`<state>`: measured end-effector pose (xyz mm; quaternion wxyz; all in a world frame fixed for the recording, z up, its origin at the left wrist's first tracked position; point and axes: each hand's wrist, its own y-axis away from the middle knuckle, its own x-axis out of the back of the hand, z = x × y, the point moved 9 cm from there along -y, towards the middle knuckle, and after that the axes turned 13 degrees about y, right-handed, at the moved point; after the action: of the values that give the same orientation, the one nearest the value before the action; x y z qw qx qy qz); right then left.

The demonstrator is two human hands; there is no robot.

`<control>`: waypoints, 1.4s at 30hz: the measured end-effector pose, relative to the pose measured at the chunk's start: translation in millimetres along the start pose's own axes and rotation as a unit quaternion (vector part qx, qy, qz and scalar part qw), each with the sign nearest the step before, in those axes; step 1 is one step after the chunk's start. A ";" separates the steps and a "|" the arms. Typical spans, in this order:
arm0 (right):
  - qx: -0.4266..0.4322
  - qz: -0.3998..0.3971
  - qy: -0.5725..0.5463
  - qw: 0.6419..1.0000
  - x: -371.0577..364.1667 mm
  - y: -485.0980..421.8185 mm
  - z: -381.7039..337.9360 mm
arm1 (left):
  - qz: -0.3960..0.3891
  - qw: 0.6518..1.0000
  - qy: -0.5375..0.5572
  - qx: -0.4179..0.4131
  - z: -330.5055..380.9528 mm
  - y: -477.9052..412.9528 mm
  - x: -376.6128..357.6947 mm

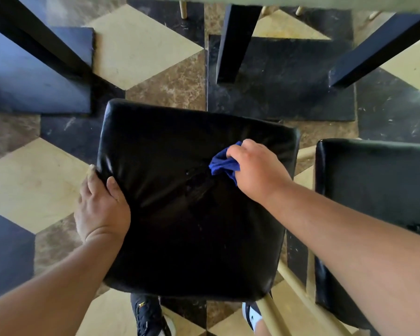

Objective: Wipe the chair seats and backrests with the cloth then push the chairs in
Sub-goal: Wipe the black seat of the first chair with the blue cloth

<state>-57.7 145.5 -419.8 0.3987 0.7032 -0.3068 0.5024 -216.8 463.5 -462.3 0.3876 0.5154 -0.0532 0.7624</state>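
A black padded chair seat [184, 226] fills the middle of the head view, seen from above. My right hand [255, 170] grips a crumpled blue cloth [222, 163] and holds it down on the seat's right half. A faint damp streak runs across the seat just left of the cloth. My left hand [102, 204] grips the seat's left edge, thumb on top and fingers wrapped round the side. The backrest is out of view.
A second black chair seat [378, 190] stands close on the right, with pale wooden rails [294, 282] between the two. Black table legs [235, 42] and a dark base plate [37, 73] stand ahead on the patterned tile floor. My shoes [148, 316] are below the seat.
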 end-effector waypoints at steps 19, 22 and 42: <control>0.084 -0.047 0.028 0.995 16.1 7.3 5.4 | -0.045 0.961 -0.169 -0.214 33.0 34.5 -43.0; -0.021 -0.002 0.052 0.998 36.4 -36.8 59.8 | -0.038 0.962 -0.160 -0.218 30.4 33.2 -44.4; -0.003 -0.108 0.038 0.993 -5.7 91.9 46.4 | -0.041 0.964 -0.148 -0.219 35.1 32.3 -44.8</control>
<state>-114.5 60.0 -410.3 0.4643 0.7113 -0.2156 0.4817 -204.0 400.1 -472.8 0.5101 0.5268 -0.2540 0.6308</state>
